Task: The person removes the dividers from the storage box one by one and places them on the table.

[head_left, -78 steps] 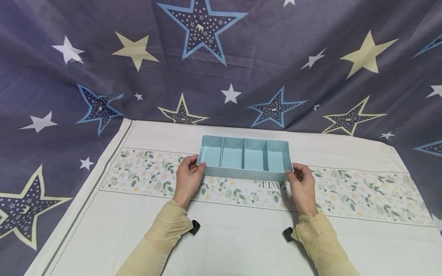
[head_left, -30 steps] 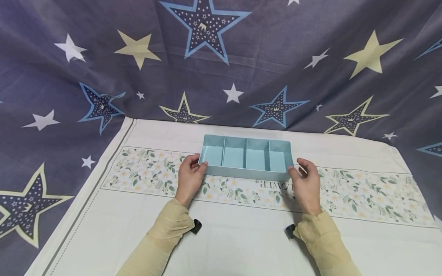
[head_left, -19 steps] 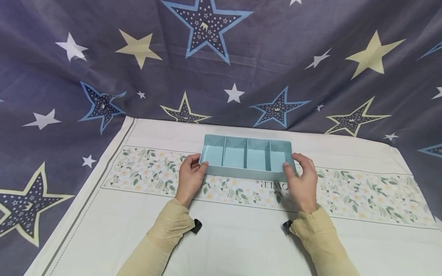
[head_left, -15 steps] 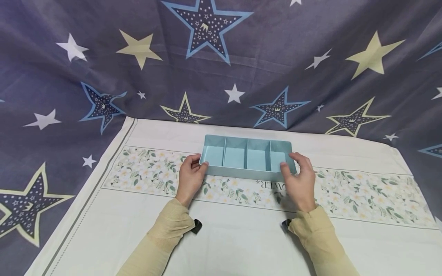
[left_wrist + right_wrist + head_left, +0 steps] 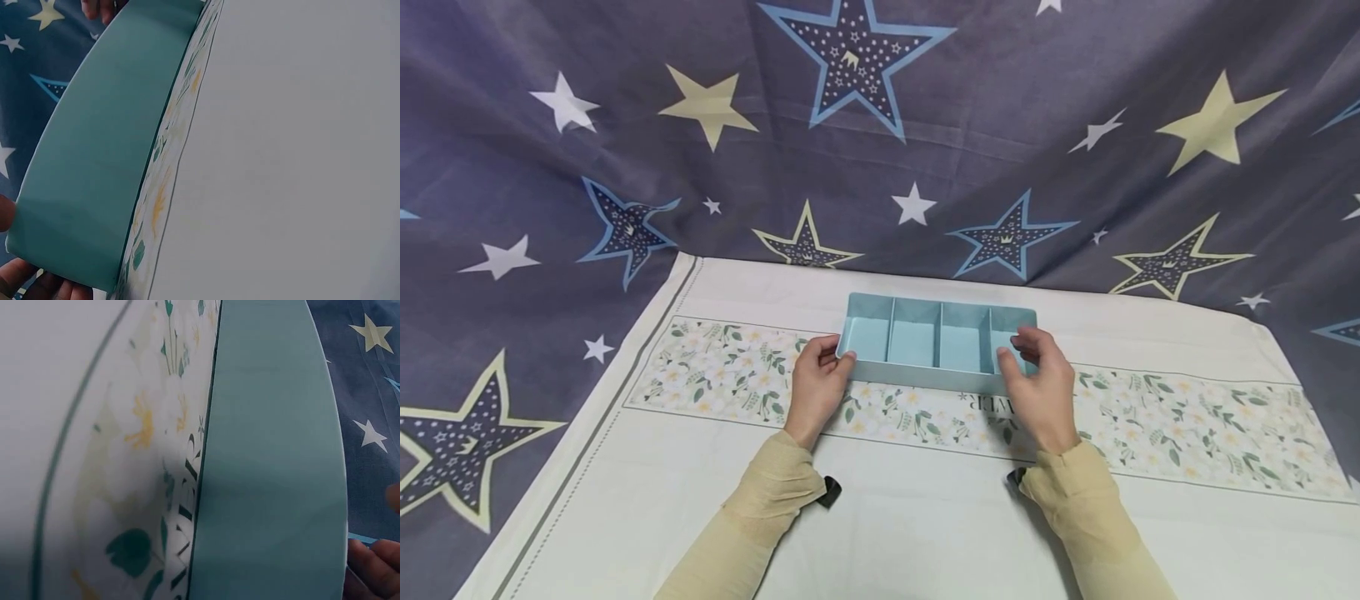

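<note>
Nearby, two sleeves (image 5: 1078, 508) reach in from the tray's near side. The left hand (image 5: 817, 385) pinches the tray's left end; the right hand (image 5: 1043, 396) (thumb and fingers parted) is at its rightmost compartment. The tray (image 5: 917, 374) lies across the cloth's (image 5: 925, 525) floral band, the curtain (image 5: 790, 158) beyond.

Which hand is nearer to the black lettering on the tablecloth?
Right: the right hand is close beside the lettering; the left hand is farther away, holding the left end of the box.
</note>
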`<state>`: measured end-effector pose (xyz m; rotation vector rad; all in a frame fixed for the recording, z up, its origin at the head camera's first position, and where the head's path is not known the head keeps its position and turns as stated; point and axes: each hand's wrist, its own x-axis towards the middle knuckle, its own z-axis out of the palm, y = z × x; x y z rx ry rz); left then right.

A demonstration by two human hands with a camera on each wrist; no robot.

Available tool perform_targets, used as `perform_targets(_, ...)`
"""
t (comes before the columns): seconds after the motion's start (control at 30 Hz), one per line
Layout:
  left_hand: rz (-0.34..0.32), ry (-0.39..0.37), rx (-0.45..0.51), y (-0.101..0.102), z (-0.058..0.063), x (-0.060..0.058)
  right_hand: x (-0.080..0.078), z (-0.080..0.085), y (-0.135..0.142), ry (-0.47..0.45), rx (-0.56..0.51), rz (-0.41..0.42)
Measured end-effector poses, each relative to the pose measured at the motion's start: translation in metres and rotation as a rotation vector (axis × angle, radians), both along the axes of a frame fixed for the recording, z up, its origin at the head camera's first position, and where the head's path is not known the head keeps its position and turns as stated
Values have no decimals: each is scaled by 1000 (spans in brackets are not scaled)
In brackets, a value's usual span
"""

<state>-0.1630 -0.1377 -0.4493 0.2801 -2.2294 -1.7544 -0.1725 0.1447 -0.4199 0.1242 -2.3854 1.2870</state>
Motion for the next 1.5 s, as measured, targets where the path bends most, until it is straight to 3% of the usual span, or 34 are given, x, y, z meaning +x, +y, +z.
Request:
perform_targets(0.3,-1,3,5,-1,-1,0,-8,3,-7,-87,138,-47)
perform_targets(0.53,1,1,13,0,-1,0,-13,2,-10,-65,250,-101)
perform_targets(0.83,6,4,9,0,0,0,-16,3,-14,-70,326,-100)
perform_targets(1.5,-3,10,28,-1,0,0,-22,7,-21,-356,476,-107)
